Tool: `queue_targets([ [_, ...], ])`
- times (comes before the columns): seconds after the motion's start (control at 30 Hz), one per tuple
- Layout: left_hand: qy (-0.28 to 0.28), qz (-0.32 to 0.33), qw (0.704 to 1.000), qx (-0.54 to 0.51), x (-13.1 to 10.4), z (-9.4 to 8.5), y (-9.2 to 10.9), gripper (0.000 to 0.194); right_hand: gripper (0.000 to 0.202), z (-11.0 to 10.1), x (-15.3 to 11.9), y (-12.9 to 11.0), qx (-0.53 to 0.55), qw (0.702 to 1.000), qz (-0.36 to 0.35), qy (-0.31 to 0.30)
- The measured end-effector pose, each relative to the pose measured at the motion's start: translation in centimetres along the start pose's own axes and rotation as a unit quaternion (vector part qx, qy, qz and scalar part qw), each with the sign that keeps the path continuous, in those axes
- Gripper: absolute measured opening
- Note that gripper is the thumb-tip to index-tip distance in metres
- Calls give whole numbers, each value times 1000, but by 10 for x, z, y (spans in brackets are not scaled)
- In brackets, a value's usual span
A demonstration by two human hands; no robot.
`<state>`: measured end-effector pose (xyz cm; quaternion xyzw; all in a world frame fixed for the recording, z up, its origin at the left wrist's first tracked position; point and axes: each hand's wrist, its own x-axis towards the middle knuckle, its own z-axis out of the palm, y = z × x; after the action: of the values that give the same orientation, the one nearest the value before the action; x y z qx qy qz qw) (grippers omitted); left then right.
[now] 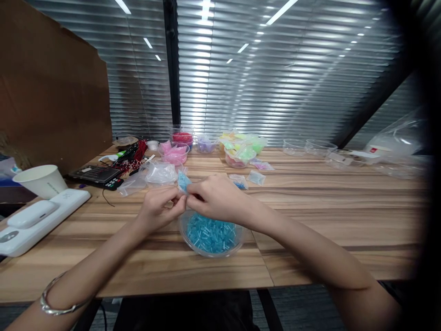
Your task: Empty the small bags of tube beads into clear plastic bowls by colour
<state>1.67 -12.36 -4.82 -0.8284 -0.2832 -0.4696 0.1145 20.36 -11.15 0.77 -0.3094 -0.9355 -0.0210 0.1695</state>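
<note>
A small clear plastic bag (183,180) with light-blue contents is pinched between my two hands, above the table. My left hand (161,206) is closed at its lower left edge, and my right hand (217,198) grips it from the right. The fingertips of both hands nearly meet, and part of the bag is hidden behind them. Just below my hands stands a round clear bowl (182,232) filled with short blue tube-like pieces (212,234). Two small flat bags, one with blue bits (239,182) and one pale (256,177), lie beyond my right hand.
Clear tubs of pink (174,154), red (182,137), purple (206,145) and yellow-green (241,149) items line the back. Loose clear bags (160,174) lie left of centre. A paper cup (41,180) and white power strip (44,223) stand left; clear containers (320,147) sit back right.
</note>
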Motion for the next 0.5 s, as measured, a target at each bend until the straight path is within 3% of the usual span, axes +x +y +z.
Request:
queue_targets([
  [0.3,3,-31,998,-51,2,-1,2,24,27,-1,2,2,63,998,3,-15],
  [0.5,-17,-55,997,-51,-2,1,-4,27,27,-5,5,16,58,997,47,34],
])
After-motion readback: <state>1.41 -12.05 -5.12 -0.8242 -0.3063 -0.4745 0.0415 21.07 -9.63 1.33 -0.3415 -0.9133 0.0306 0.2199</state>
